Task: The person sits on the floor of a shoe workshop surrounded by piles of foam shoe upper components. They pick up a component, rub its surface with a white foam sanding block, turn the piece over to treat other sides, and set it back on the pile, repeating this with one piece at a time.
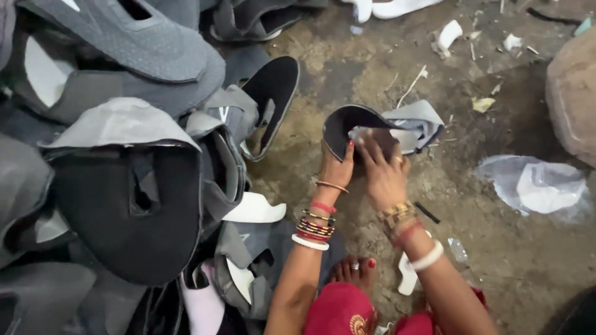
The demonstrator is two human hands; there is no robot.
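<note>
— What are the hands doing?
— The left hand (336,167) grips the edge of a black-and-grey shoe upper (379,127), fingers closed on it, held just above the dirt floor (496,248). The right hand (385,174) presses flat on its lining.
— And around them?
— A pile of grey shoe uppers (124,155) lies at left; a crumpled plastic bag (537,186) at right.

**newb_q:** so where's the camera sitting here?

**rigwatcher:** just one view, worn on the person's head, looking steeply down past their forearms at the dirt floor (528,260). Pretty close: the hands sit mid-frame and a bare foot (355,273) shows near the bottom edge.

**newb_q:** facing which way?

**rigwatcher:** down and forward, maybe tilted a bit, hard to tell. No second view to overlap with.
</note>
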